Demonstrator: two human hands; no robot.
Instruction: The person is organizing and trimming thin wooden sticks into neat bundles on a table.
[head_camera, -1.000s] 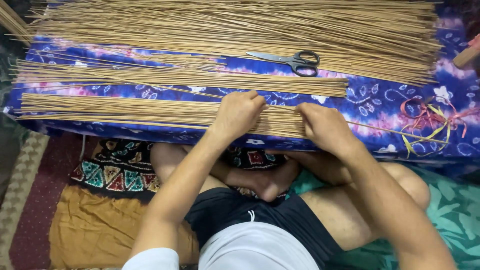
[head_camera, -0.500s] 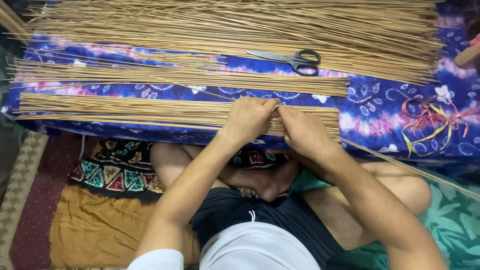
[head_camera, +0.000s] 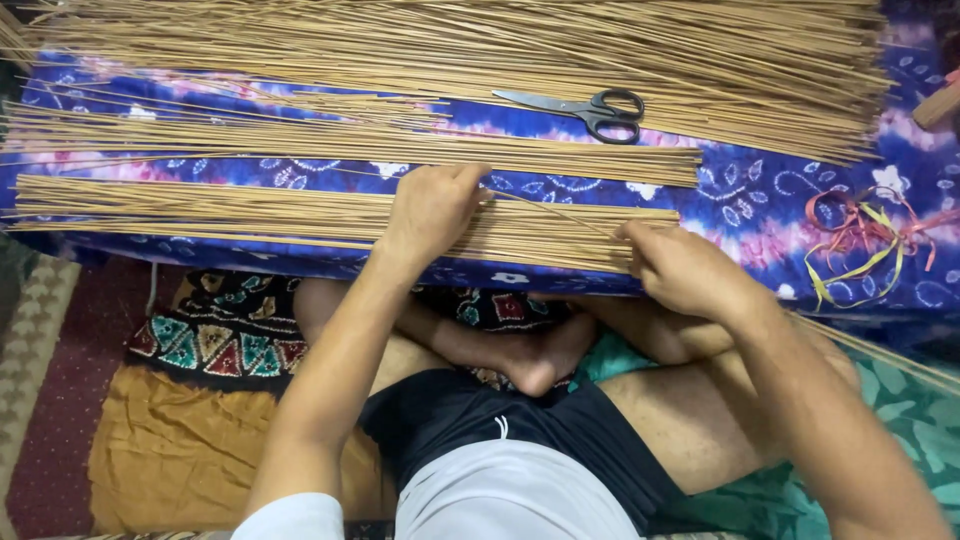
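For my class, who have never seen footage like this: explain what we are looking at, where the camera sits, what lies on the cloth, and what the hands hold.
There is no machine here, only a person sitting cross-legged, filmed from a camera worn on their head that looks down at their own arms. In front lies a surface draped in a blue patterned cloth. On it are long thin tan sticks in rows: a big pile at the far edge, a middle row and a near bundle. Black scissors lie on the cloth, with coloured ribbon strips at the right. The left hand presses on the near bundle; the right hand grips its right end.
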